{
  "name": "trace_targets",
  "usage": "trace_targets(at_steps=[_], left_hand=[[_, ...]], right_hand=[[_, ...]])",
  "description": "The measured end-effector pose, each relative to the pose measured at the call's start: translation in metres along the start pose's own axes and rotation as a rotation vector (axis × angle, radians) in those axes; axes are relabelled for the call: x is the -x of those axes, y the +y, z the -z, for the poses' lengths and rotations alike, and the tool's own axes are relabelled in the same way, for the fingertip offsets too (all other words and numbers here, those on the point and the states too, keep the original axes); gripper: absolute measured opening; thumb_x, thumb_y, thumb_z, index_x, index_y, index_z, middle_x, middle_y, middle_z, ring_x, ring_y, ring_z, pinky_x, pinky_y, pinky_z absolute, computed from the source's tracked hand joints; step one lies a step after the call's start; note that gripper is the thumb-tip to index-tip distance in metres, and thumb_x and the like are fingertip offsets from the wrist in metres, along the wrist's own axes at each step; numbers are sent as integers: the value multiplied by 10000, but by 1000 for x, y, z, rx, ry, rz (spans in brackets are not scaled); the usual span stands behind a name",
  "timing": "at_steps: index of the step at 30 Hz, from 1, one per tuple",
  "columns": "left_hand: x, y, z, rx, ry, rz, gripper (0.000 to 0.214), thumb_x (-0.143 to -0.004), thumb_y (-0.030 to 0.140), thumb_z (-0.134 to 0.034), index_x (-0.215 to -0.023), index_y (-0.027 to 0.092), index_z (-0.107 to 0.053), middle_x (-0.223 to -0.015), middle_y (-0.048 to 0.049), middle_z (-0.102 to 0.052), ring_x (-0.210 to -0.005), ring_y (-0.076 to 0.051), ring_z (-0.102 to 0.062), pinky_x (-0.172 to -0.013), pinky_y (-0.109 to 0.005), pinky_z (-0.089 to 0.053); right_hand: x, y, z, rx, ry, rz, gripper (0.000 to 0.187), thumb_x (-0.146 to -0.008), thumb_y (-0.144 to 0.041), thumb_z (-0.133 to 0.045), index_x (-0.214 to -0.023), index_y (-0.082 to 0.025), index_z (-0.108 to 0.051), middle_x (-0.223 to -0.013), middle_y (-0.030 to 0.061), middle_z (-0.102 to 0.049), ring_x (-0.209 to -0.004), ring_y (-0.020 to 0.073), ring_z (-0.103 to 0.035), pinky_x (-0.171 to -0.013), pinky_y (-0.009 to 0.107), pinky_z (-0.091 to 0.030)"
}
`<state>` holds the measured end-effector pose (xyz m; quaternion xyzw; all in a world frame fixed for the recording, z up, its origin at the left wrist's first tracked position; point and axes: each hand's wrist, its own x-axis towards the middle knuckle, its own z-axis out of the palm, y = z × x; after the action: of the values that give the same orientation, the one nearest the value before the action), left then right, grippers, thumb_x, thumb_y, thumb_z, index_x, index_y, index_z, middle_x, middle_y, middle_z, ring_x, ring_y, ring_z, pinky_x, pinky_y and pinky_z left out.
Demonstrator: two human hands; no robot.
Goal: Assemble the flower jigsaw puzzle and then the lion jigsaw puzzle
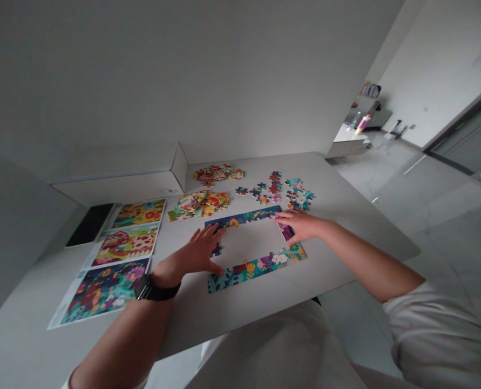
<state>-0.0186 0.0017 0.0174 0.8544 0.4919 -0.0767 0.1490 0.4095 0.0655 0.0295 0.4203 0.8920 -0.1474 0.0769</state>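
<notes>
A rectangular jigsaw puzzle frame (256, 265) of joined edge pieces lies on the table in front of me, with bare tabletop inside it. My left hand (202, 249) rests with spread fingers over its left side, hiding part of that edge. Across from it, my right hand (300, 224) lies with fingers apart on the right side, touching the purple edge pieces (286, 231). Beyond the frame are loose dark and teal puzzle pieces (299, 194) and a few reddish ones (275, 186). Neither hand grips a piece.
Two heaps of puzzle pieces, a yellow-orange one (202, 202) and a farther one (218, 174), lie behind the frame. At left are printed picture sheets (122, 246) and a black phone (89, 224). A white box (122, 183) stands against the wall.
</notes>
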Motion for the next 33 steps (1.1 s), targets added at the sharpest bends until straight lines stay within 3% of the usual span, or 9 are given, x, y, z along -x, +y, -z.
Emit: trace_targets(at_steps=[14,17,19,21,23,27,29,33], left_hand=[[-3,-2,-3,19,33,-18,1393,-633,736,-920,-1772,269,-267,-1833,-242,-155,-1681,-514,-190,-1331,-690,-214],[-5,-3,-4,45,102,-25,1263,-696,770,-870,-1737,261,-370,-1819,-229,-240,-1668,-494,-259,-1333,-666,-246],[-8,-5,-4,85,208,-28,1073,-802,769,-790,-1686,256,-462,-1783,-208,-350,-1632,-458,-361,-1322,-625,-314],[-12,-8,-2,128,337,-13,853,-924,708,-688,-1619,233,-543,-1706,-190,-484,-1570,-410,-468,-1299,-578,-382],[-16,-10,1,158,446,18,684,-1005,625,-599,-1546,208,-604,-1607,-184,-590,-1496,-380,-549,-1268,-554,-433],[-21,-12,2,198,596,38,512,-1046,540,-527,-1420,226,-679,-1460,-155,-690,-1370,-350,-636,-1209,-539,-498],[-23,-12,1,209,636,49,478,-1039,524,-531,-1383,237,-698,-1424,-146,-705,-1339,-348,-649,-1192,-537,-515],[-25,-9,-1,218,636,44,462,-1036,499,-527,-1361,226,-708,-1385,-151,-717,-1307,-352,-662,-1176,-536,-527]], right_hand=[[2,-1,-2,19,23,-30,1149,-674,-697,-946,-1676,-343,-509,-1791,101,-383,-1614,435,-391,-1347,573,-279],[1,2,1,-12,85,2,1015,-727,-644,-932,-1629,-347,-574,-1764,86,-437,-1592,394,-442,-1329,532,-336],[1,10,6,-68,193,-10,823,-831,-587,-864,-1575,-321,-634,-1715,89,-511,-1550,347,-507,-1300,491,-391],[0,22,11,-126,363,-108,595,-948,-505,-742,-1497,-280,-699,-1614,100,-621,-1473,307,-588,-1258,461,-446],[2,39,13,-163,555,-308,449,-1004,-402,-628,-1411,-258,-748,-1473,107,-724,-1366,297,-662,-1205,459,-497],[12,69,1,-177,860,-682,466,-966,-243,-511,-1355,-210,-765,-1306,148,-788,-1237,327,-706,-1145,497,-536],[17,77,-8,-175,877,-745,483,-945,-214,-498,-1346,-210,-766,-1288,147,-790,-1231,320,-703,-1138,487,-537],[17,77,-18,-138,760,-742,436,-967,-244,-529,-1321,-238,-783,-1332,127,-772,-1245,301,-690,-1134,450,-528]])
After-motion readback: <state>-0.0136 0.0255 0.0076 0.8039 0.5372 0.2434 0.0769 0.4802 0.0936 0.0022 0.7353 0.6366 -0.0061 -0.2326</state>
